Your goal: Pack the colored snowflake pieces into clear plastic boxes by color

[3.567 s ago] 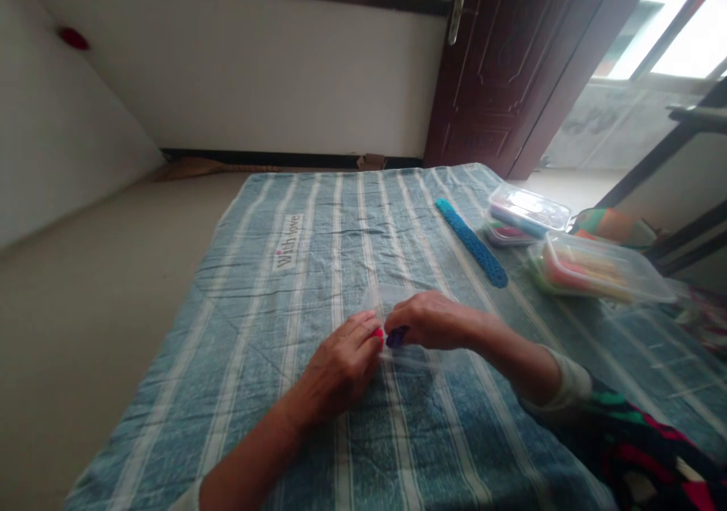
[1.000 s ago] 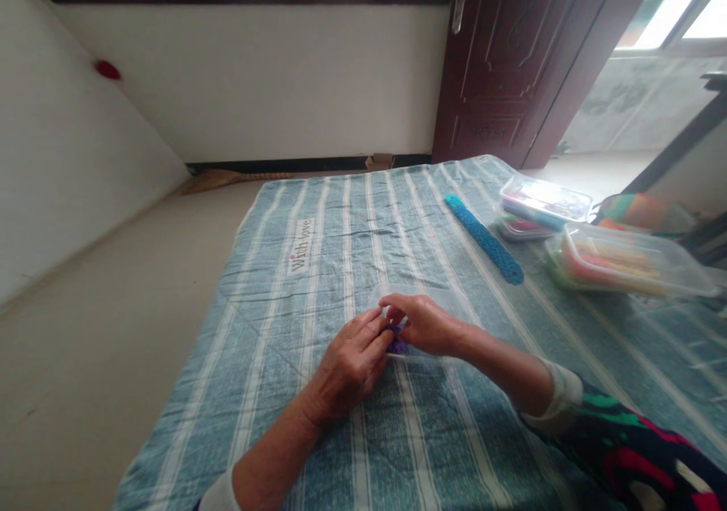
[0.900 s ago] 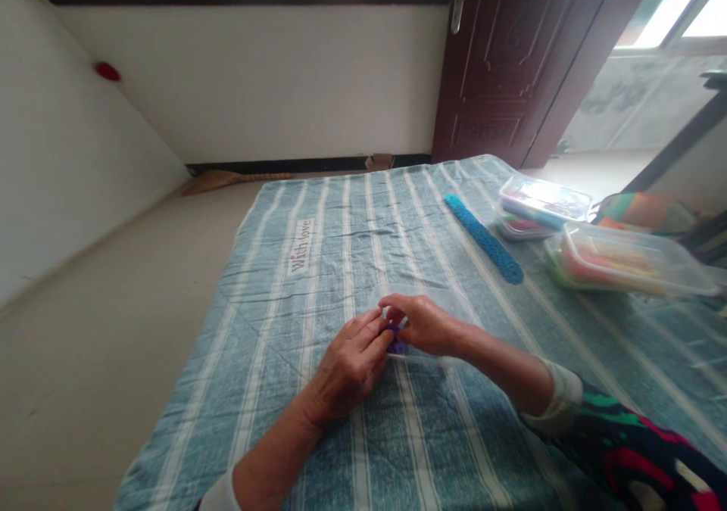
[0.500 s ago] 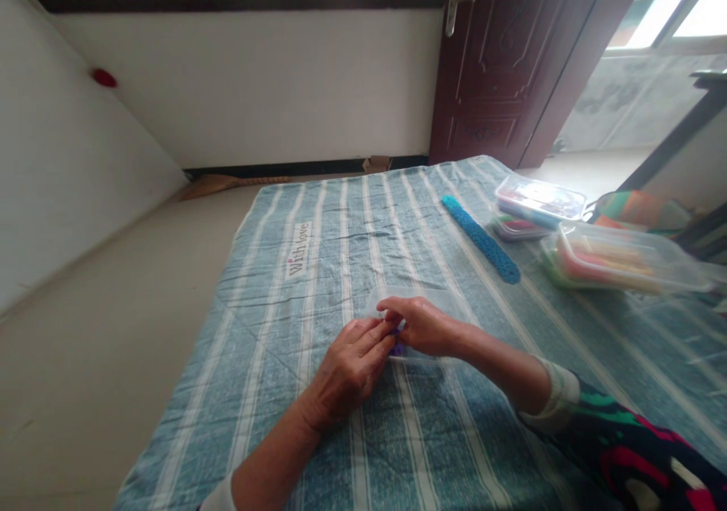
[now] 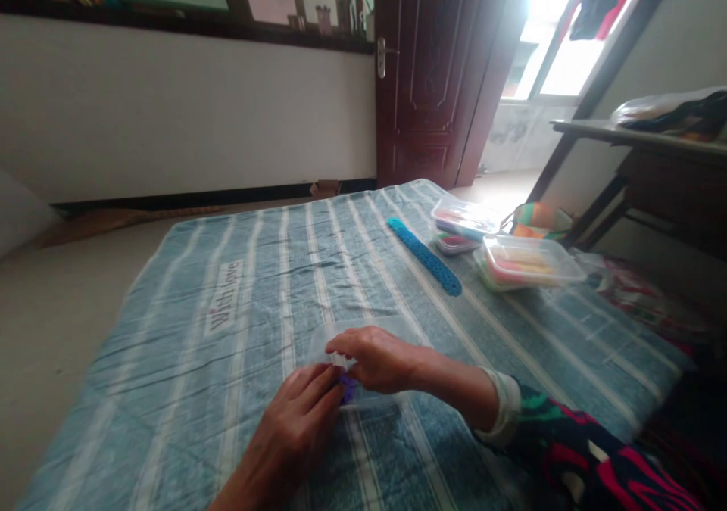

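Striped cloth, "With love" lettering

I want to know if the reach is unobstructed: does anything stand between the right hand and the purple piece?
Nothing visible does: the right hand has its fingertips close beside the purple piece. The left hand seems to cover its left edge.

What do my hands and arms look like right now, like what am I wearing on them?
Your left hand and right hand wear no gloves. The right sleeve is dark, boldly patterned in pink-red, green and cream, and ends in a pale cuff. No sleeve shows on the left forearm.
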